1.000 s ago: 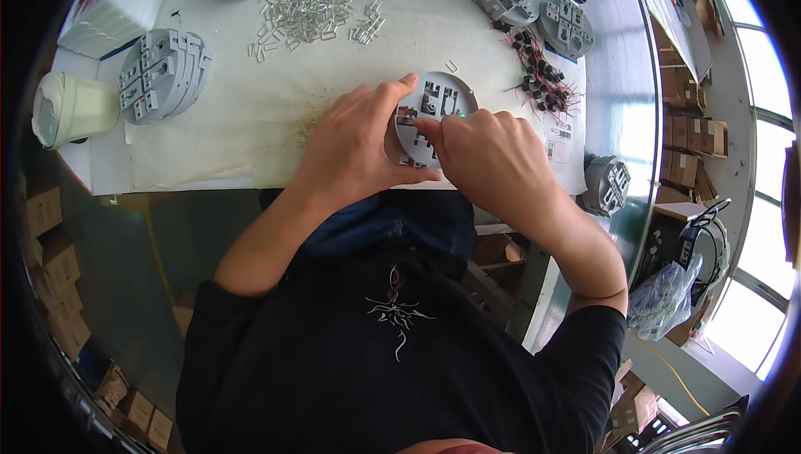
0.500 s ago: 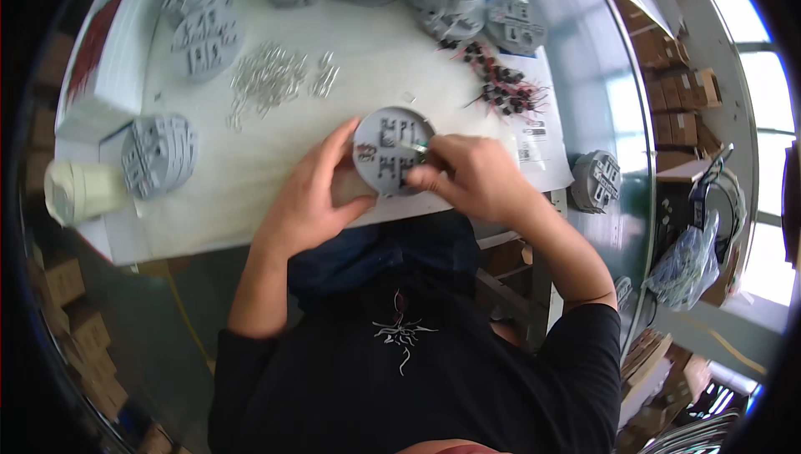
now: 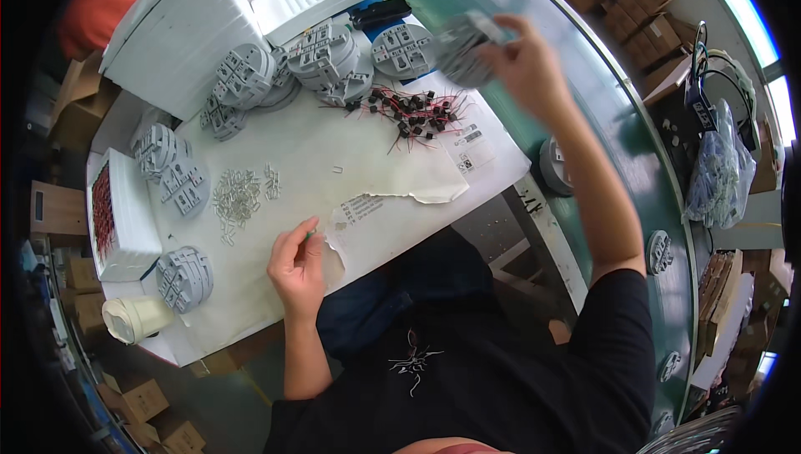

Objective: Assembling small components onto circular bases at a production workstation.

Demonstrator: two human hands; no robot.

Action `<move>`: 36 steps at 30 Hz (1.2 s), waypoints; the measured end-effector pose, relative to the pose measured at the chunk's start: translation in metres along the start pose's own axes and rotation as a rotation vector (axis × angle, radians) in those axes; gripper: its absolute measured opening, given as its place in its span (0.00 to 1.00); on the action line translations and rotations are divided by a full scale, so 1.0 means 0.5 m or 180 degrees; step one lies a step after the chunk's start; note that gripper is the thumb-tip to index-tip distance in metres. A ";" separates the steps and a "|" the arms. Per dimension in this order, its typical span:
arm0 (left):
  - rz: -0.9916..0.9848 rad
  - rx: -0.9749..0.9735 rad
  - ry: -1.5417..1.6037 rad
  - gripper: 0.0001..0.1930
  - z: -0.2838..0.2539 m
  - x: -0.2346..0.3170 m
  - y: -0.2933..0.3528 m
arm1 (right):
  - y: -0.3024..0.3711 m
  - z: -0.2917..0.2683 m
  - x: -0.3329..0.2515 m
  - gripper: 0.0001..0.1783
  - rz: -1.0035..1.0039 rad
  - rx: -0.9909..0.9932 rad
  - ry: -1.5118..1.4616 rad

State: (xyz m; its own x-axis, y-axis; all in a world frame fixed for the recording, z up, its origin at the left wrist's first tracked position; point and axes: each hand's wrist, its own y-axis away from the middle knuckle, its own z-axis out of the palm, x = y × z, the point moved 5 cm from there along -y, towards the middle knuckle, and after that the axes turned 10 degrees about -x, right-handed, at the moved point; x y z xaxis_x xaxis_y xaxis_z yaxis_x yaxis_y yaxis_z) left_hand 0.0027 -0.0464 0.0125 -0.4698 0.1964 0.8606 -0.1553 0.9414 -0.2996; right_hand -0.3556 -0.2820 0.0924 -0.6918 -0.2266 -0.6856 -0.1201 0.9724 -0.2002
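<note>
My right hand (image 3: 530,70) is stretched far out to the right, gripping a round grey plastic housing (image 3: 465,52) by its edge above the green belt; motion blurs the housing. Above the near part of the table, my left hand (image 3: 298,279) is closed in a pinch. A small green tip (image 3: 309,234) shows between its thumb and forefinger, and the rest of that thing is hidden. Small clear pieces (image 3: 238,195) lie in a heap left of centre. Beyond them sits a tangle of black parts with red wires (image 3: 417,116).
Stacked grey housings (image 3: 327,58) stand along the table's back, others (image 3: 184,279) at the left. A white foam box (image 3: 125,220) and a cream cup (image 3: 133,319) occupy the left edge. The green belt (image 3: 622,112) runs along the right, carrying more housings (image 3: 659,252).
My right hand has carried the housing from in front of me out over the belt. My left hand has let go of it and now pinches something green. The view has turned right.
</note>
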 end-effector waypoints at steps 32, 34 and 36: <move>0.0160 -0.0227 -0.0250 0.10 0.017 0.023 -0.013 | -0.111 0.114 -0.046 0.55 -0.0960 -0.0832 0.0502; 0.0329 -0.0287 0.0006 0.10 0.022 0.011 -0.006 | -0.121 0.136 -0.057 0.53 -0.0908 -0.0995 0.0781; 0.0376 -0.0274 0.0150 0.10 0.019 0.002 -0.003 | -0.106 0.119 -0.066 0.41 -0.1243 -0.0554 0.0776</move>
State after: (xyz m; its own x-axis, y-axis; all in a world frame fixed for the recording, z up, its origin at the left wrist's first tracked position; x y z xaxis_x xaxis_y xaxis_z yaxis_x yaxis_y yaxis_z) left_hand -0.0059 -0.0505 0.0100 -0.4389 0.3180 0.8404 -0.0251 0.9306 -0.3653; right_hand -0.2841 -0.3294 0.0843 -0.7153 -0.5767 -0.3947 -0.5066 0.8170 -0.2756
